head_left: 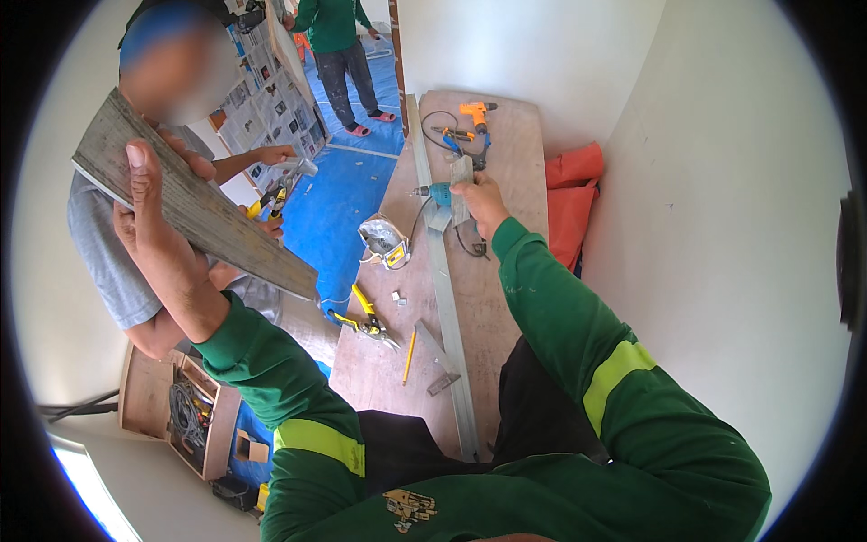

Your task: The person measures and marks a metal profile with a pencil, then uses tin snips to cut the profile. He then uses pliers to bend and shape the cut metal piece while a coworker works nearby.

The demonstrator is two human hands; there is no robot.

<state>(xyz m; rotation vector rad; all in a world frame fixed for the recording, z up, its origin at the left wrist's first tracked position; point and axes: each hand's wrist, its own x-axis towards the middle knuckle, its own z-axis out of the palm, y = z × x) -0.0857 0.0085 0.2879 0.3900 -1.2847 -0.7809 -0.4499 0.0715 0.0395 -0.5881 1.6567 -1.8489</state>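
Observation:
My left hand point(163, 235) is raised at the left, closed on a long grey wooden board point(194, 203). The board slants down to the right in front of a co-worker. Over the bench point(492, 316), my right hand point(483, 203) is closed on a short pale-grey strip point(460, 185), perhaps cut metal. Just beside that strip lies a teal power drill point(439, 193), partly covered. A long metal channel point(442, 298) runs lengthwise along the bench. To its left are yellow-handled snips point(368, 323), a yellow pencil point(409, 357) and a metal square point(438, 363).
An orange drill point(477, 113) lies at the bench's far end. An open bag point(384, 237) sits on its left edge. The co-worker point(117, 244) grips a yellow-handled tool point(268, 204). A red bag point(571, 194) leans by the wall; a toolbox point(217, 434) stands lower left.

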